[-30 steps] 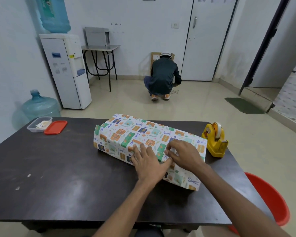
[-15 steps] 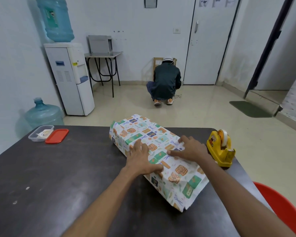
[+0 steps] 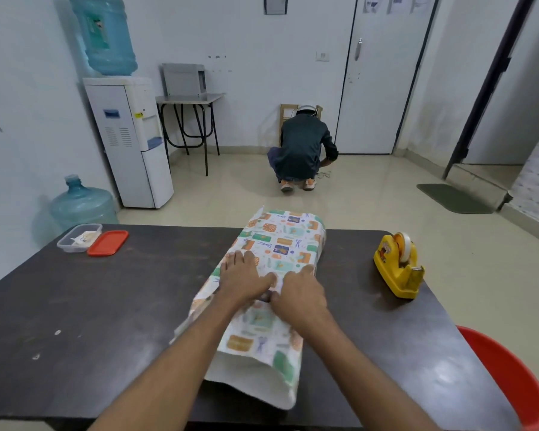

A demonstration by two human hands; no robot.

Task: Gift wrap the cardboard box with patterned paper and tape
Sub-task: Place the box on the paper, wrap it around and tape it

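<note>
No readable writing anywhere. Left hand (image 3: 241,279) and right hand (image 3: 299,293) flat on the wrapped box (image 3: 271,275), fingers spread loosely, pressing paper against the dark tabletop (image 3: 106,306).

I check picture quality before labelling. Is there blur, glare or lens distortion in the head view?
Head view: the hands and the paper near them look slightly soft; soft glare lies on the dark table at right; the wide lens bends the door frame and table edges; lighting is even, shadows faint.
</note>
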